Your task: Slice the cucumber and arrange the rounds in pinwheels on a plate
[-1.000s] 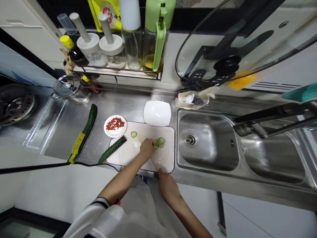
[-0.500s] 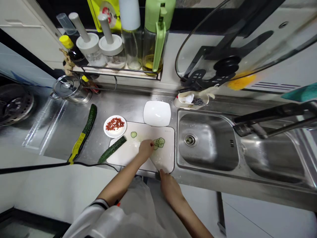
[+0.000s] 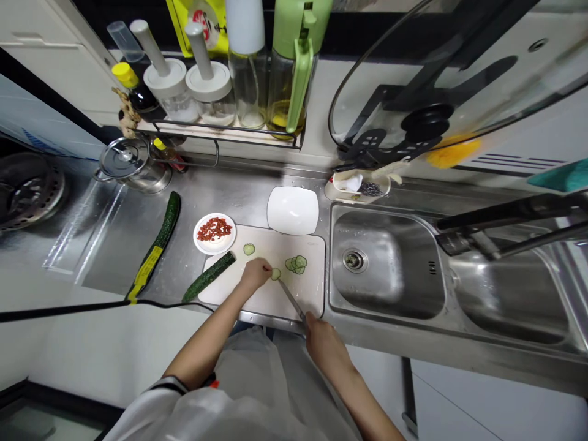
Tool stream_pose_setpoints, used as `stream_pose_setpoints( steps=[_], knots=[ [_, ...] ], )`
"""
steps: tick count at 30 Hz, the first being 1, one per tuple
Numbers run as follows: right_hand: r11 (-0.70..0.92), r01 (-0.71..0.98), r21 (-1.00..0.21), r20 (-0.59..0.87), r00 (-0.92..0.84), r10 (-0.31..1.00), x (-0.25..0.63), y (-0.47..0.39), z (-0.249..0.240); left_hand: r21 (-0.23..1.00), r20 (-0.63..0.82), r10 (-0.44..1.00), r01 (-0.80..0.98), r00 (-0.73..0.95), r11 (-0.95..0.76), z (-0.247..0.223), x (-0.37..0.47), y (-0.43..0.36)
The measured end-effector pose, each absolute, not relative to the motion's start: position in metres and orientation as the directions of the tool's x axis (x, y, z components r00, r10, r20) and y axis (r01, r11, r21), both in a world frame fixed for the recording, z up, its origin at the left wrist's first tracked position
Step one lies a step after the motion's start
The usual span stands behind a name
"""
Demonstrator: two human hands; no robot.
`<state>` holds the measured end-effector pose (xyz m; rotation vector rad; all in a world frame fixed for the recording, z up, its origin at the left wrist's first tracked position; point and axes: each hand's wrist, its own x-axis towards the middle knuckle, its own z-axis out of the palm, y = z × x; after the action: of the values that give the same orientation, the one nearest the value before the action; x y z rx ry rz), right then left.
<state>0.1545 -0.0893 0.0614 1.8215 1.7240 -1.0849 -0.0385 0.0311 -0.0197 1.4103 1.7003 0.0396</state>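
My right hand (image 3: 324,343) is closed round the handle of a knife (image 3: 292,299), whose blade points up and left over the white cutting board (image 3: 266,304). At the blade's tip lies a cucumber slice (image 3: 275,274). My left hand (image 3: 256,273) has its fingers pinched together beside that slice; whether they grip it is too small to tell. Several overlapping slices (image 3: 296,264) rest on the board's right part, and a single slice (image 3: 248,249) sits near its top left. A cut piece of cucumber (image 3: 209,277) lies across the board's left edge.
Behind the board are a plate of red pieces (image 3: 214,233) and a white dish (image 3: 293,210). A whole cucumber (image 3: 164,233) with a yellow label lies left, near a lidded pot (image 3: 133,165). The sink (image 3: 388,263) is on the right; a condiment rack (image 3: 220,133) hangs above.
My left hand has moved left, away from the overlapping slices. A single slice now shows between it and the knife tip. The knife and my right hand have shifted slightly right.
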Motion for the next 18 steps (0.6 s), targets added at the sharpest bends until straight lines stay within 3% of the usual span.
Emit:
stream_pose_setpoints(
  steps=[18],
  knots=[
    [-0.086,0.977,-0.194,-0.732,-0.086,0.676,0.127,-0.074,0.049,0.49,-0.564,0.826,0.805,0.0,0.335,-0.014,-0.049,0.024]
  ],
)
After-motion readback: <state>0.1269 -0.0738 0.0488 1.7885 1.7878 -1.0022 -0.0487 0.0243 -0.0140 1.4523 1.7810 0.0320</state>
